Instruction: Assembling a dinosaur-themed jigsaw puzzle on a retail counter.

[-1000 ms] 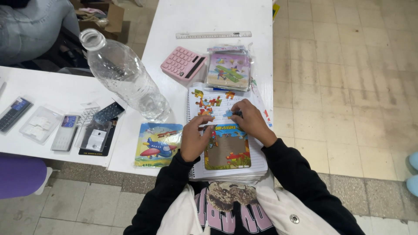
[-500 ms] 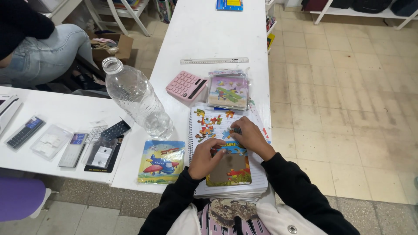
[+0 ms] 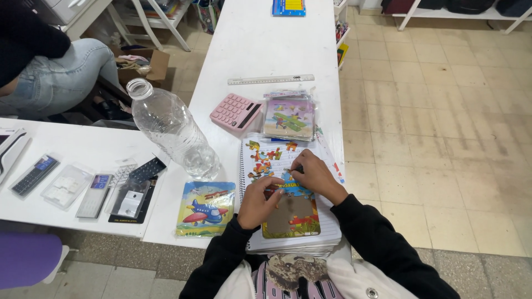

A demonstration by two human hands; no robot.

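A white bench [image 3: 260,44] carries a clear plastic bottle [image 3: 173,129], pink calculator [image 3: 237,112], ruler [image 3: 270,80], bagged puzzles [image 3: 289,117], airplane puzzle [image 3: 206,208], and spiral notebook [image 3: 327,227].

A long white worktop [image 3: 266,50] runs away across a worn beige tiled floor [image 3: 443,127]; left of it stands a second white worktop [image 3: 83,147]; beyond it, white shelf legs [image 3: 407,14]; a purple stool [image 3: 25,257] nearest.
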